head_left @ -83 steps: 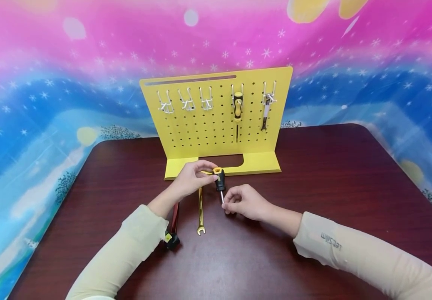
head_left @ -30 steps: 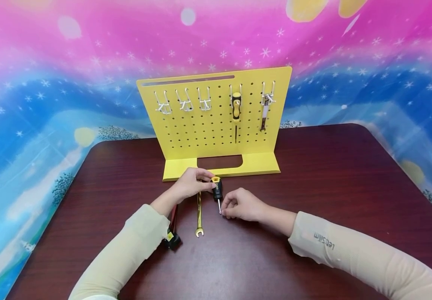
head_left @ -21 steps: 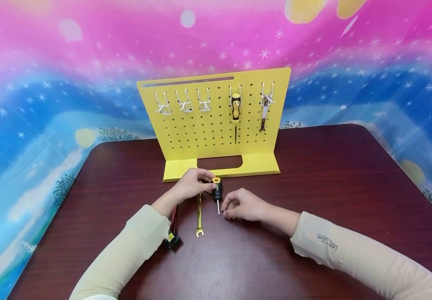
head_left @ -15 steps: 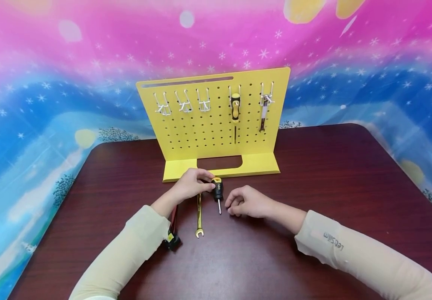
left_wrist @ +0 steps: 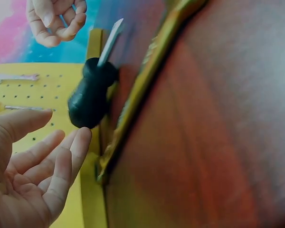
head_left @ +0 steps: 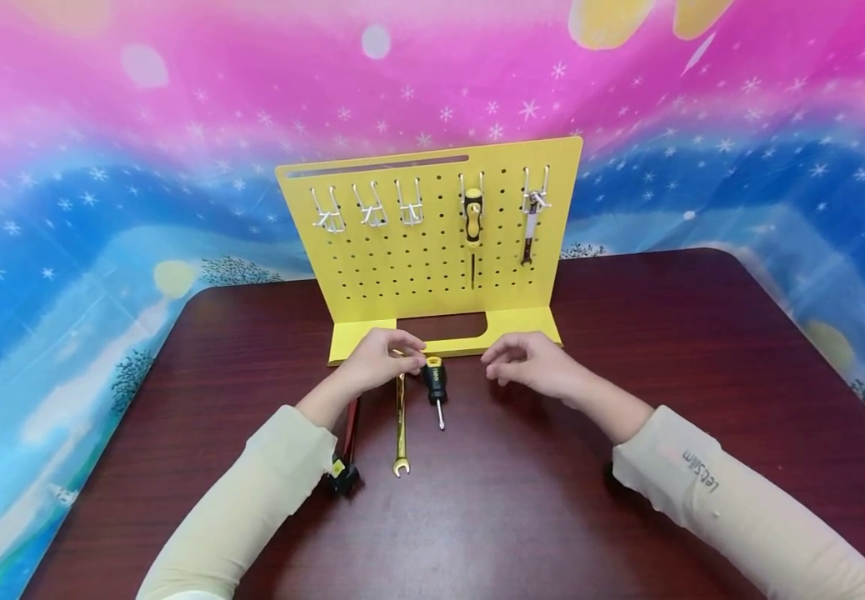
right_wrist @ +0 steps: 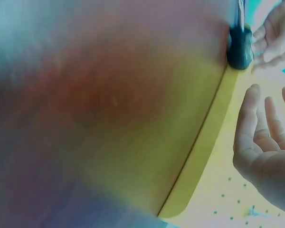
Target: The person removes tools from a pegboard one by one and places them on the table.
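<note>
A short stubby screwdriver [head_left: 436,382], black with a yellow end and a silver shaft, lies on the table in front of the pegboard. My left hand [head_left: 380,362] is beside its handle end. In the left wrist view the thumb [left_wrist: 31,124] stands apart from the handle, and a fingertip [left_wrist: 84,135] is right at its end. My right hand [head_left: 530,362] hovers near the board's base to the right, fingers loosely bent and holding nothing. Left of the screwdriver lies a gold wrench [head_left: 402,429]. A red-handled tool with a black head [head_left: 344,475] is partly hidden by the left forearm.
The yellow pegboard [head_left: 402,275] stands at the back of the dark wooden table [head_left: 702,358]. A yellow-black screwdriver [head_left: 473,218] and a small wrench [head_left: 530,233] hang on its right side. Three white hooks [head_left: 412,204] on its left bear nothing.
Both hands held the stubby screwdriver earlier; it was lowered to the table. The right hand let go and moved up and right. The left fingers have since come off the handle.
</note>
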Demonstrator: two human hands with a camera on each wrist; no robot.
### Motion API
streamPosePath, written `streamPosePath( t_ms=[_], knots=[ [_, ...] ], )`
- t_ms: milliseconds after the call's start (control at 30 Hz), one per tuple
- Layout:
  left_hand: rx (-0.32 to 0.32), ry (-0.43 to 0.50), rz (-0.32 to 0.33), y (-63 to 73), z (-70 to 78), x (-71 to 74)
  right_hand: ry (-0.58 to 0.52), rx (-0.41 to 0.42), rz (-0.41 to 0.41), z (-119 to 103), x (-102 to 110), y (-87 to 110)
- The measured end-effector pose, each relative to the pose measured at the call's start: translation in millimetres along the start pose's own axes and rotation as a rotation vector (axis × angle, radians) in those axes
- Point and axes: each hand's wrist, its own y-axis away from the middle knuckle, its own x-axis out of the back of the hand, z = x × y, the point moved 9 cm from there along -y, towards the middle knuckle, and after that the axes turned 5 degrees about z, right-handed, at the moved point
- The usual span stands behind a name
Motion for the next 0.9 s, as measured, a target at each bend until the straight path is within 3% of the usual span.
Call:
streamPosePath(
  t_ms=[233, 433, 767, 900],
  knots=[
    [-0.009, 0.032, 0.034, -11.2, 12.0, 18.2, -0.024, -0.039, 0.124, 6.7, 29.7, -14.4],
    [-0.053, 0.053, 0.069, -23.9, 30.9, 32.0, -0.062, -0.05, 0.218, 14.0, 44.0, -26.7],
    [-0.17, 0.086, 0.152, -43.8, 74.3, 46.1, -0.135, -0.041, 0.31, 17.9, 49.7, -44.6],
    [-0.18, 0.096, 0.19, -48.7, 86.6, 49.8, -0.165, -0.037, 0.34, 18.0, 48.1, -51.5]
  ],
)
